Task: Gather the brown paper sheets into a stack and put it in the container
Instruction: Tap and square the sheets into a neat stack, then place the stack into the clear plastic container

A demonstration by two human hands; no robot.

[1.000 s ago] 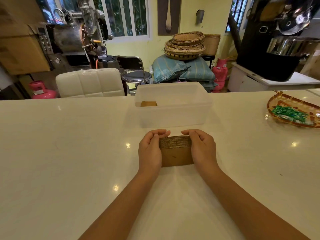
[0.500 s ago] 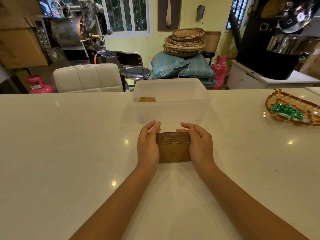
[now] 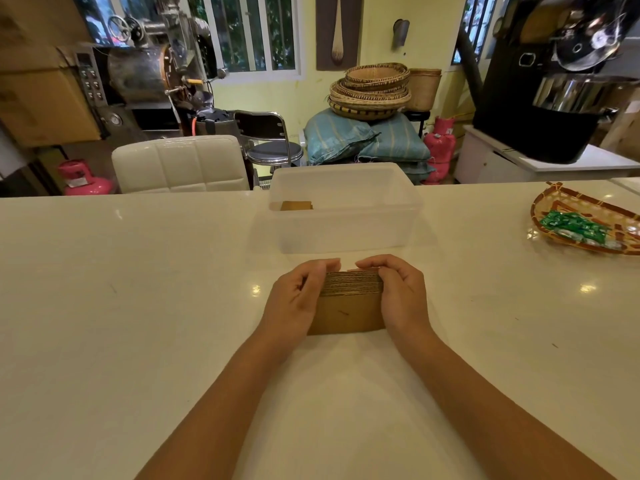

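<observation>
A stack of brown paper sheets (image 3: 348, 304) is stood on edge on the white counter (image 3: 138, 306), just in front of the clear container (image 3: 346, 233). It is clamped from both ends by the left hand (image 3: 298, 299) and right hand (image 3: 403, 296), fingers curled over the top edge. The sheets are judged light, thin, prone to fanning or slipping; firm end pressure with support underneath is advised.
</observation>
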